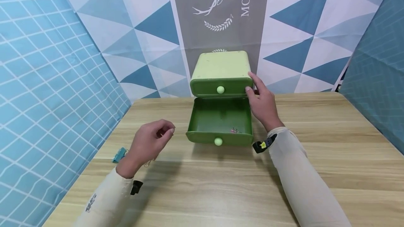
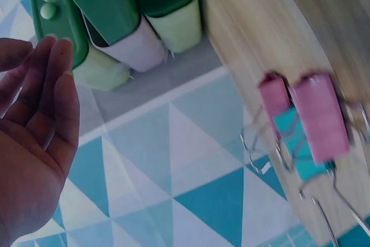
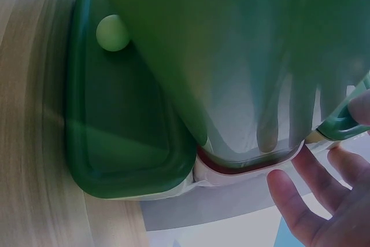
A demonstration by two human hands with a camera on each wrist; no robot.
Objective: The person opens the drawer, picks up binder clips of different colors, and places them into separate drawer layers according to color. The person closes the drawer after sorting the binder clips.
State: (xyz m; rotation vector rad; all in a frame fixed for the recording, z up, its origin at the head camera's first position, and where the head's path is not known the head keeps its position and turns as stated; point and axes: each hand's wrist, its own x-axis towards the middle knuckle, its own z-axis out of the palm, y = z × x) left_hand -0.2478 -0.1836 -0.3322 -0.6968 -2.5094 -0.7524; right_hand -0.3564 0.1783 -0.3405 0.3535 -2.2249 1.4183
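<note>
Right hand (image 1: 263,106) is on the near upper corner of the cabinet (image 1: 222,65): thumb at the front edge, fingers spread along side and top, bracing rather than gripping. Left hand (image 1: 148,144) is in the air left of the pulled-out middle drawer (image 1: 205,138), fingers loosely bent, narrow gap to the thumb, nothing visible in it. Drawer sits between the hands, with a small pinkish item (image 1: 234,130) inside, too small to identify. Pink clip (image 2: 321,118) and teal clip (image 1: 119,155) lie on the table (image 1: 221,192) by the left wrist.

My read: step is working the drawer, with the right hand steadying. Press lightly down and back; the drawer overhangs, so tipping is the risk. Right fingers should stay out of the drawer gap. Drive the drawer square from its knob (image 1: 218,142), slowly, so it doesn't jam.
</note>
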